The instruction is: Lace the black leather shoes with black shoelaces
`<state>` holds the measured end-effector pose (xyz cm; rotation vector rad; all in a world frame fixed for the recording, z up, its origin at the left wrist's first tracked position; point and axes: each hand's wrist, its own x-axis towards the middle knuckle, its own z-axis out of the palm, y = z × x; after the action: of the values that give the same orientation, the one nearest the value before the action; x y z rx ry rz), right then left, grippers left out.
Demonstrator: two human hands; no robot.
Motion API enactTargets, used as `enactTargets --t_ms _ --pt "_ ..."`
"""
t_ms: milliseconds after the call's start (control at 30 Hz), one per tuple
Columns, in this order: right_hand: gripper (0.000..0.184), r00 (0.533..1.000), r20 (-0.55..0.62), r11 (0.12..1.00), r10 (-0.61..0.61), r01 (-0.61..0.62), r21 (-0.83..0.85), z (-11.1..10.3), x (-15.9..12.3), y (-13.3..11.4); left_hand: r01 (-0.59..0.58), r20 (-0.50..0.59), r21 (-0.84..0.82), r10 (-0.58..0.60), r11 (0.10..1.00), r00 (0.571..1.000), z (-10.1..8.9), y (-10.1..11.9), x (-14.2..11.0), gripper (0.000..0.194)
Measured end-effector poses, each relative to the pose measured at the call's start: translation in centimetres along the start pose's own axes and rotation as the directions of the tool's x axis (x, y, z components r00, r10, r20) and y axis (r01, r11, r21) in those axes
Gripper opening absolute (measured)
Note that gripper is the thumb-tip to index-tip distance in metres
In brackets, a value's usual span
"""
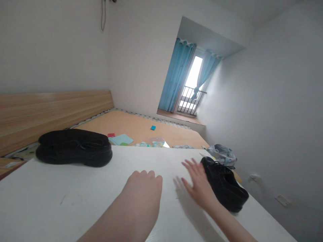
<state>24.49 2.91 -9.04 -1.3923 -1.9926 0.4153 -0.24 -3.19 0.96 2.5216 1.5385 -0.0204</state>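
Across the white worktop [101, 195], two black shoes sit well apart: one [74, 148] at the far left, the other [224, 185] on its side of the right edge. Beside that right shoe hovers the right hand [199, 185], fingers spread and released, holding nothing. Near the middle, the left hand [143, 191] is clenched; whether it grips anything, I cannot tell.
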Motion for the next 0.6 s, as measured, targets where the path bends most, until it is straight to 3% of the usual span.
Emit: enactTargets --t_ms 67,100,133,200,333,433,533,600 --pt "0.044 0.954 -0.29 0.894 -0.076 -0.063 -0.443 -5.9 -2.5 4.9 0.022 0.05 0.036 -0.023 0.999 0.998 -0.1 0.6 0.1 0.035" --pt "0.043 0.922 -0.378 0.823 -0.084 -0.15 -0.548 -8.2 -3.9 7.2 0.021 0.071 0.042 -0.024 0.999 0.997 -0.1 0.9 0.2 0.037" --pt "0.042 0.912 -0.405 0.786 -0.058 -0.209 -0.582 -10.1 -5.2 9.2 0.016 0.082 0.04 -0.019 0.999 0.996 -0.1 1.1 0.2 0.039" --pt "0.04 0.95 -0.298 0.838 0.094 -0.238 -0.492 -12.0 -7.6 11.9 0.001 0.096 0.031 -0.004 1.0 0.995 -0.1 1.4 0.3 0.039" --pt "0.04 0.917 -0.294 0.935 0.269 -0.322 -0.147 -10.9 -10.5 12.5 -0.012 0.087 0.036 0.009 0.999 0.996 0.2 1.3 0.4 0.037" --pt "0.039 0.912 -0.3 0.934 0.28 -0.331 -0.133 -9.2 -11.4 10.2 -0.009 0.07 0.047 0.006 0.999 0.998 0.5 1.1 0.5 0.035" --pt "0.034 0.945 -0.274 0.935 0.178 -0.249 -0.251 -7.8 -12.4 6.9 -0.007 0.057 0.059 0.004 0.998 0.998 0.9 0.9 0.7 0.032" --pt "0.025 0.976 -0.217 0.931 -0.005 -0.075 -0.358 -6.3 -13.4 4.3 -0.008 0.053 0.06 0.005 0.998 0.999 1.1 0.7 0.9 0.031"
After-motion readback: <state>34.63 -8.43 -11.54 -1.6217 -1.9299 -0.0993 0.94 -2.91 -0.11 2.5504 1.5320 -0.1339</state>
